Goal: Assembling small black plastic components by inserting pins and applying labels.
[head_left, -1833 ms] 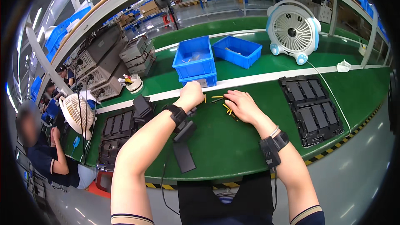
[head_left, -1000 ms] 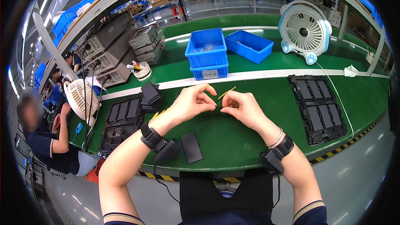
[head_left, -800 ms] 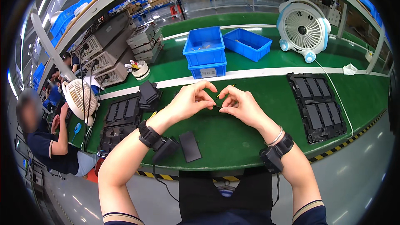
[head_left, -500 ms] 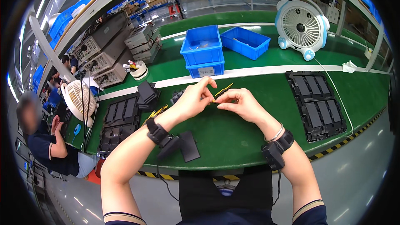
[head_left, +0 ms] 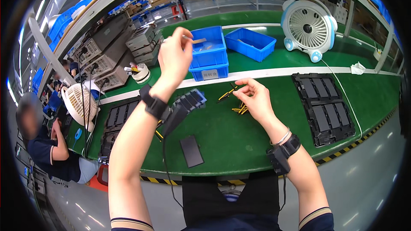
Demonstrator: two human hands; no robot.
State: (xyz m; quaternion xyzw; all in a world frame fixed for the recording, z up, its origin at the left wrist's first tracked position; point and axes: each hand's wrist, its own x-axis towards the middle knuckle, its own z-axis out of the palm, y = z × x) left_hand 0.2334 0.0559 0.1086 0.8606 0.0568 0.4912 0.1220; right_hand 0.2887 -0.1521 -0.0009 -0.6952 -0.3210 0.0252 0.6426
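Two hands work above the green bench (head_left: 239, 132). The left hand (head_left: 174, 57) is raised high, its fingers (head_left: 185, 34) pinched on a thin stick (head_left: 198, 40) that pokes out toward the near blue bin (head_left: 209, 53); the stick's far end hangs over the bin's rim. The right hand (head_left: 255, 99) sits lower, just over the bench, fingers curled with thumb and forefinger close together; whether anything is caught between them is hard to make out. Right beside and partly under that hand lies a loose scatter of yellow sticks (head_left: 231, 98).

A white rectangular label (head_left: 209, 75) sits on the front wall of the near bin; a second blue bin (head_left: 250, 43) stands behind it to the right, next to a white fan (head_left: 308, 25). Yellow-and-black hazard striping (head_left: 338, 156) runs along the bench's front edge. A flat dark rectangular piece (head_left: 191, 151) lies near the front edge, and black moulded trays (head_left: 325, 107) rest on the right.

More dark trays on the left are partly hidden by the left forearm, as is a fanned stack of dark parts (head_left: 190, 101). A seated person (head_left: 51, 154) at far left is blurred and cut by the picture's rim.
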